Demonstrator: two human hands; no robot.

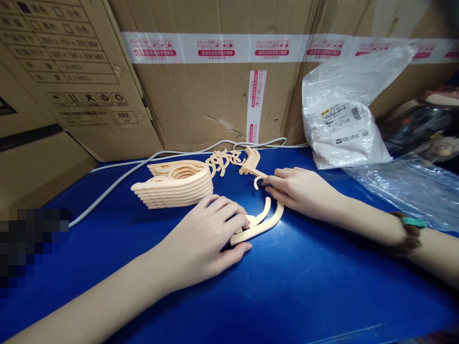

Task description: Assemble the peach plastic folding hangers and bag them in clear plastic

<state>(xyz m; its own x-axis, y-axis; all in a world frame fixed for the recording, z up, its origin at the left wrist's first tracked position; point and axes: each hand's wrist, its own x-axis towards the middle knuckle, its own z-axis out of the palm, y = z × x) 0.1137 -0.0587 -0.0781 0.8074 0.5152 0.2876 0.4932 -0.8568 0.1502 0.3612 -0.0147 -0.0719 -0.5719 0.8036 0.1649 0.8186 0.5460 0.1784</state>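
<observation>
On the blue table, my left hand (215,236) grips the near end of a beige curved plastic hanger piece (263,227), thumb below it and fingers bent over the top. A smaller curved arm lies along that piece, its base partly hidden by my fingers. My right hand (304,190) is closed at the far side, with its fingertips on a thin beige hanger part (255,172). A small beige hook (257,183) shows just beside those fingertips. Left of the hands stands a neat stack of beige hanger pieces (175,188).
Loose beige hooks (224,160) lie in a heap behind, beside several curved hanger arms (253,155). A pale cable (118,193) runs along the back. Cardboard boxes (208,100) wall off the rear. At right are a white plastic bag (344,124) and clear plastic film (405,186).
</observation>
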